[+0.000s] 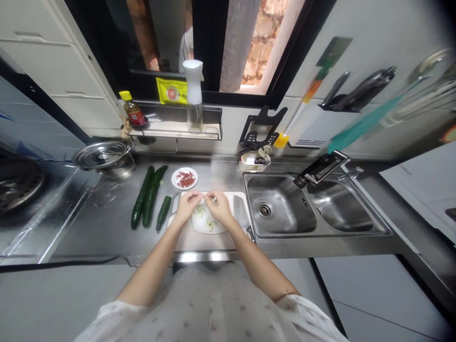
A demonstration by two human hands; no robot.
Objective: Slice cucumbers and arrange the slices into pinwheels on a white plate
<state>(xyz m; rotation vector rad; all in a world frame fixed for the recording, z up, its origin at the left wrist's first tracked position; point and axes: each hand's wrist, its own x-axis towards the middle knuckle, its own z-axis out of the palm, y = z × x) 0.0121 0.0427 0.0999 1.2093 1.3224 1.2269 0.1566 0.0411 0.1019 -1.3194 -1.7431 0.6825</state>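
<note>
Cucumber slices (210, 224) are laid in small pinwheel clusters on a white plate (197, 226), one near its middle and another towards its 10 o'clock. The plate is set on a cutting board (203, 243), taken below as the clock's centre, with 12 away from the body. Above its far edge the left hand (188, 203) is held at about 11 and the right hand (218, 204) at about 1, fingertips brought close together. Both grips are narrowed to a pinch — whether a small piece is held in either cannot be told.

For careful placing, each slice would best be pinched lightly by its rind and lowered almost flat, so that the laid arcs are not nudged. Wrists should be kept clear of the clusters.

No single heading is shared by the slices: each is curved, and in the nearer cluster they are fanned about a common middle, towards different hours. By contrast, the two long cucumbers (148, 197), at 10 o'clock, are laid roughly along a 1-to-7 line, as is the short cucumber piece (164, 213) between them and the board. A dish of red bits (184, 179) is placed at 11. At 3, a knife (241, 212) is rested — handle towards 5, blade towards 11.
</note>
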